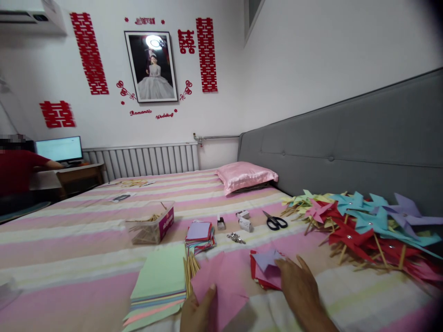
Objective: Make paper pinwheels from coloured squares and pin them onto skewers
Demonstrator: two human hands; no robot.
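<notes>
My left hand (199,311) is closed on a sheet of pink paper (224,288), thumb on top, at the bottom middle of the view. To its right, my right hand (299,283) has its fingertips at a purple paper piece (268,259) lying on a small pile of red and pink papers (256,274). The far side of these fingers is partly hidden. Left of my left hand lie a stack of pale green and other coloured sheets (159,272) and a bundle of thin wooden sticks (190,272). Behind is a stack of smaller coloured squares (200,230).
Finished paper pinwheels (360,226) are heaped at the right. Black-handled scissors (275,222), small boxes (245,224), metal fasteners (236,238) and a clear tub of sticks (148,228) lie on the striped bed. A pink pillow (245,176) rests behind; a person (20,170) sits far left.
</notes>
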